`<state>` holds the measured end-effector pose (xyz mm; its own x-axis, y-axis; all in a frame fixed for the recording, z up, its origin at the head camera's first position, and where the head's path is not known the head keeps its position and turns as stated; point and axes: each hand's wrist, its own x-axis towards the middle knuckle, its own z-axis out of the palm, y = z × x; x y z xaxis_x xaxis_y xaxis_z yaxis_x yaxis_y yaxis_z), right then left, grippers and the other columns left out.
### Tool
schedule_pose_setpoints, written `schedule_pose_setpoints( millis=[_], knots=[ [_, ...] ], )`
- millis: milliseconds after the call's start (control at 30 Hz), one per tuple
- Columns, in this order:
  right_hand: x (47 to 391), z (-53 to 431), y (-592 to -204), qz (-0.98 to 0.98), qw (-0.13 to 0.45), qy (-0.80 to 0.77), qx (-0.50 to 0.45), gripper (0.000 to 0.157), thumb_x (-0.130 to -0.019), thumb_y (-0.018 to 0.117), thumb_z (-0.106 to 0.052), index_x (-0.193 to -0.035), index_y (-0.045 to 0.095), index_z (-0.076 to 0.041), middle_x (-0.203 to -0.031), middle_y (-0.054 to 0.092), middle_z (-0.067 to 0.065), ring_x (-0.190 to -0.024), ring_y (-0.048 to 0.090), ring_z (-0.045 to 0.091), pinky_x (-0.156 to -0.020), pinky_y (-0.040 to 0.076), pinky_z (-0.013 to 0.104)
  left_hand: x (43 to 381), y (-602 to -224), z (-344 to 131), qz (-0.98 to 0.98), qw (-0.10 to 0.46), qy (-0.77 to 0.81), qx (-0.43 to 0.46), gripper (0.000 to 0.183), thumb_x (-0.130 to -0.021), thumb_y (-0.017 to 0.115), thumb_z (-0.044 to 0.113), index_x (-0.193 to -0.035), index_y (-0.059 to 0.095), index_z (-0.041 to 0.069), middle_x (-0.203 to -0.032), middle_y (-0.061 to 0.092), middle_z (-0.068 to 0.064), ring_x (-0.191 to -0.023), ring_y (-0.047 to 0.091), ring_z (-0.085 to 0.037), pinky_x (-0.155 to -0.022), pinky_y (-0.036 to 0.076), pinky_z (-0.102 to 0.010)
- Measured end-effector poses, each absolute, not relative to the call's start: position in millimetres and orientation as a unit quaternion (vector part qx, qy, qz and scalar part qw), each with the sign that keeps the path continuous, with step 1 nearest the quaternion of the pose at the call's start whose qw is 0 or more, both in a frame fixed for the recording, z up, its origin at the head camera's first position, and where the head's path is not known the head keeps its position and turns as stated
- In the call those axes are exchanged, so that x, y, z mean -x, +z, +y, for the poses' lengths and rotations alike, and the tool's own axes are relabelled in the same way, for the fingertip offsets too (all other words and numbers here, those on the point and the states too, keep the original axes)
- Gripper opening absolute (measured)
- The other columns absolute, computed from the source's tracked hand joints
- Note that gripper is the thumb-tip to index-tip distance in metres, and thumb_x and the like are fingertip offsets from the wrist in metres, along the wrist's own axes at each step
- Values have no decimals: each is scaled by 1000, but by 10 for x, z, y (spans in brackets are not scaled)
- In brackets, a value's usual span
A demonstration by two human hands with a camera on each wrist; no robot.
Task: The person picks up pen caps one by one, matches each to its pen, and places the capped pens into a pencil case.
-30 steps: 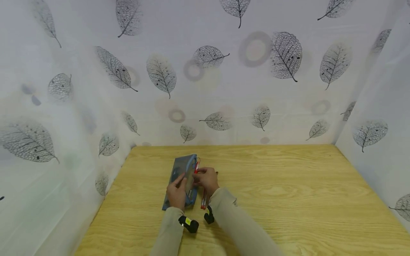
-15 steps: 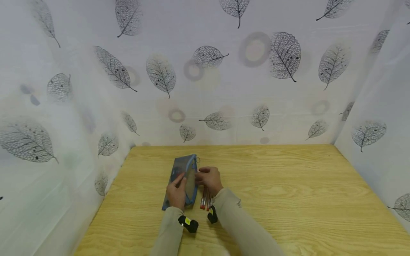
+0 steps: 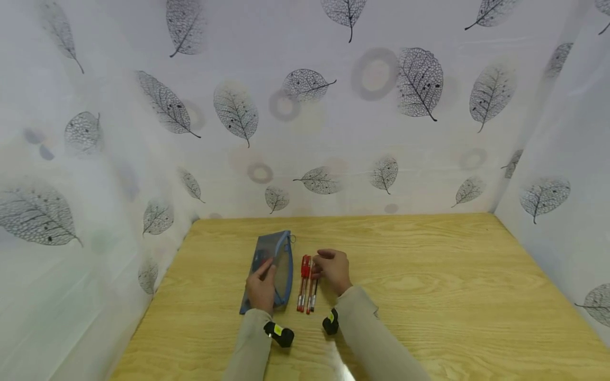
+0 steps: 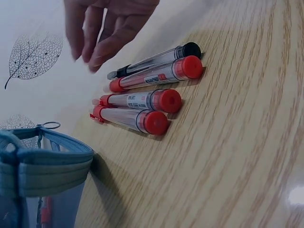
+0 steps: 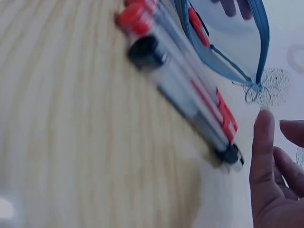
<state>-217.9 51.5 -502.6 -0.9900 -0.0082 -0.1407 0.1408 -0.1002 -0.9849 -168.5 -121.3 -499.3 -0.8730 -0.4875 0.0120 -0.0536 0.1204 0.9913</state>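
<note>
My left hand [image 3: 261, 287] grips the side of a translucent blue zip pouch [image 3: 289, 275] whose mouth gapes toward the right. Inside the pouch, a red-capped pen [image 5: 198, 27] shows in the right wrist view. To the pouch's right, three red pens [image 4: 137, 99] lie side by side with one black pen [image 4: 161, 58] on the table. My right hand [image 3: 333, 270] is just right of the pens' capped ends, its fingers loosely bent and holding nothing. In the left wrist view that hand hovers past the pens' far ends, apart from them.
The wood-grain table [image 3: 429, 296] extends far to the right of the pens. A pale leaf-print curtain [image 3: 352, 132] encloses its back and both sides. A small ring [image 4: 51, 125] hangs at the pouch's zip end.
One second ago my right hand held a red pen at the pouch's mouth. It has let go and moved right, uncovering the pens. My left hand stays on the pouch.
</note>
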Motion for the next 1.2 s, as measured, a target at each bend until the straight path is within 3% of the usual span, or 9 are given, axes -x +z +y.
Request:
schedule_pose_setpoints(
  millis=[167,400,700,833,1067,1200],
  knots=[
    [2106,612,-5020,684,31,-724,-77,32,-90,62,1,-118,58,14,-104,65,28,-66,69,29,-60,58,38,1674,-4986,-1205,-728,172,-637,-184,24,-92,65,12,-116,71,9,-123,64,-16,-117,56,-32,-93,45,-48],
    [2064,635,-5098,693,41,-707,-131,29,-88,65,-1,-115,61,10,-100,67,21,-58,66,19,-53,56,31,1671,-4998,-1216,-725,163,-644,-184,25,-93,64,13,-117,71,10,-125,63,-14,-120,54,-30,-95,44,-47],
    [2031,608,-5138,703,50,-697,-132,34,-84,68,4,-117,60,10,-99,68,20,-59,66,19,-52,55,31,1671,-5007,-1208,-730,186,-634,-175,23,-92,65,13,-113,73,10,-121,65,-16,-117,55,-34,-89,47,-44],
    [2029,576,-5152,714,45,-685,-134,36,-82,70,5,-116,60,10,-97,67,19,-59,65,18,-51,55,30,1671,-5010,-1217,-725,171,-643,-180,24,-92,64,13,-115,72,10,-124,64,-14,-120,54,-31,-92,45,-45],
    [2026,520,-5136,737,34,-660,-143,38,-78,72,7,-115,61,9,-96,65,18,-60,64,16,-51,55,31,1675,-5011,-1229,-731,156,-638,-186,25,-93,64,15,-117,71,11,-127,62,-13,-115,56,-26,-76,44,-27],
    [2019,508,-5117,746,28,-650,-144,39,-78,72,8,-115,61,9,-96,65,18,-60,64,16,-50,55,32,1662,-4995,-1222,-730,157,-639,-183,25,-94,63,15,-117,71,12,-127,62,-13,-115,56,-26,-73,43,-25]
  ],
)
